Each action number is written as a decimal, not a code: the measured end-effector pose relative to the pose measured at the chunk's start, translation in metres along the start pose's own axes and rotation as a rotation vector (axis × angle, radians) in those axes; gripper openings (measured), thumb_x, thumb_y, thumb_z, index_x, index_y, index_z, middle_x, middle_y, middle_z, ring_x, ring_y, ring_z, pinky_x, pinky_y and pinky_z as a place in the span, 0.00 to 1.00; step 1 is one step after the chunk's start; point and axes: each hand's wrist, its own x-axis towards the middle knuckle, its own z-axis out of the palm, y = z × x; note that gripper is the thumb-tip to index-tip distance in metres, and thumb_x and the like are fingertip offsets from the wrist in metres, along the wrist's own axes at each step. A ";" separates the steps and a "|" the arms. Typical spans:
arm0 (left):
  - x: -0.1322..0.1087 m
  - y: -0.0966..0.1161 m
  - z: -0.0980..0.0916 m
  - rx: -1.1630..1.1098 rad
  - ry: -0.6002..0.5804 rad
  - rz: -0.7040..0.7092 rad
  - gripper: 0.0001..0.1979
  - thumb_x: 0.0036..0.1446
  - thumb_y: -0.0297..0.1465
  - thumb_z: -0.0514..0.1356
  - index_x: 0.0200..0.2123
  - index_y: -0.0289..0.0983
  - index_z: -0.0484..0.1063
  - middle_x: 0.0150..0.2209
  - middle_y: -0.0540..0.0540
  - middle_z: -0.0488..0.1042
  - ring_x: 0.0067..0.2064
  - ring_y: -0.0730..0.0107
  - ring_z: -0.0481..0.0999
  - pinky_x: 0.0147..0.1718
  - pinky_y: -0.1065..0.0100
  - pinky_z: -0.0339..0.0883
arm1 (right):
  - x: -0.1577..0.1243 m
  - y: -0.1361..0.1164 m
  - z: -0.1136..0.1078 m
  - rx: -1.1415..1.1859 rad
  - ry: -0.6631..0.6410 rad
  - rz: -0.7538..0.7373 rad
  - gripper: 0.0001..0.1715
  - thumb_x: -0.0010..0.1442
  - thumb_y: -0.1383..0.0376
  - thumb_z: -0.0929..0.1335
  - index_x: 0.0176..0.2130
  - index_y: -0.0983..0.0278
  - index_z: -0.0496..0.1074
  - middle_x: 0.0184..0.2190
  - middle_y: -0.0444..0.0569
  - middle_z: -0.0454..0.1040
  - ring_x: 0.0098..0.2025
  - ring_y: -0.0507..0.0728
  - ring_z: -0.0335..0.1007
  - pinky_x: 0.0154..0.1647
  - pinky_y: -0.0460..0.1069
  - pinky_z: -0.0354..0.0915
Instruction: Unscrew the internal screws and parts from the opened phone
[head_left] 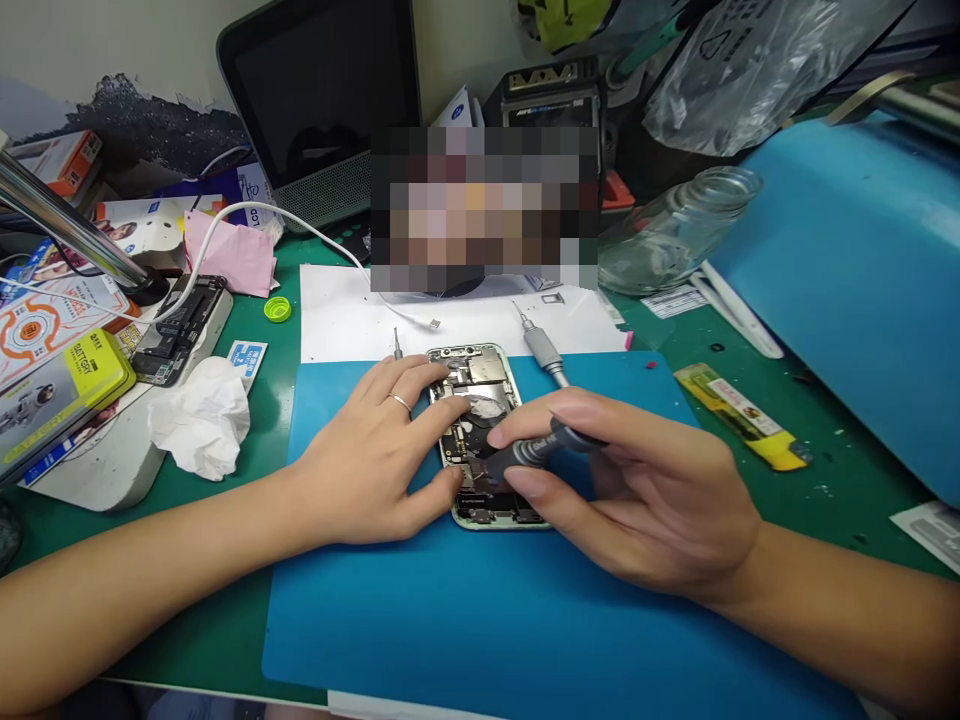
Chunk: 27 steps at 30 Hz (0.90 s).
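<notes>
An opened smartphone (480, 375) lies on the blue mat (420, 620), its inner parts exposed. My left hand (367, 450), with a ring on one finger, rests across the phone's left edge, its fingers spread. Between thumb and fingers, my right hand (660, 490) pinches a dark grey screwdriver (529, 453) over the phone's lower half; its tip is hard to make out. Just beyond the phone lies a lighter grey screwdriver (541, 345). A thin metal tool tip (397, 343) shows behind my left fingers.
White paper (337, 320) carries a white cable (300, 222). At the left are a crumpled tissue (202, 415), another opened phone (180, 330) and a yellow battery box (67, 400). A glass jar (675, 235) and a yellow packet (742, 415) lie to the right.
</notes>
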 end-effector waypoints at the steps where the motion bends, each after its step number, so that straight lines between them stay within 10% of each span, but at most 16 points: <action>1: 0.000 0.000 0.000 0.001 -0.001 0.001 0.23 0.65 0.40 0.55 0.59 0.34 0.66 0.64 0.32 0.61 0.67 0.46 0.58 0.69 0.41 0.51 | 0.000 0.000 0.000 0.000 0.000 -0.001 0.48 0.57 0.78 0.71 0.69 0.54 0.57 0.43 0.51 0.81 0.38 0.56 0.79 0.37 0.51 0.79; 27: 0.001 0.000 0.001 0.020 0.003 0.005 0.24 0.65 0.40 0.54 0.59 0.33 0.66 0.64 0.32 0.61 0.67 0.46 0.58 0.70 0.44 0.50 | -0.002 -0.002 0.000 -0.016 0.001 0.012 0.47 0.58 0.77 0.71 0.69 0.56 0.57 0.41 0.52 0.79 0.36 0.57 0.78 0.37 0.53 0.78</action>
